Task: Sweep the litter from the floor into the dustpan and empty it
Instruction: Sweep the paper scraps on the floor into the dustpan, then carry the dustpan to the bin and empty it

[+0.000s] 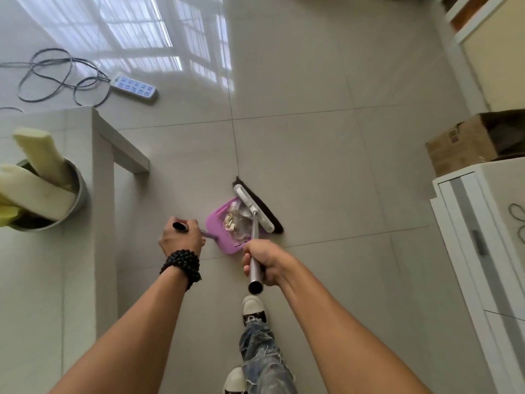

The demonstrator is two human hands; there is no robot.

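A purple dustpan [218, 231] rests on the tiled floor in the middle of the view, with crumpled litter [235, 221] lying inside it. My left hand [180, 236], a black bead bracelet on its wrist, is shut on the dustpan's long handle. A broom with a white head and dark bristles [257, 207] stands against the dustpan's right side. Its metal pole runs up into my right hand [262, 264], which is shut around it.
A white table [93, 143] stands at the left with a metal pot [76, 189] holding pale vegetables. A power strip [133, 86] and loose cables lie on the floor behind it. A cardboard box [463, 146] and white cabinets [483, 223] line the right side. My shoes show below.
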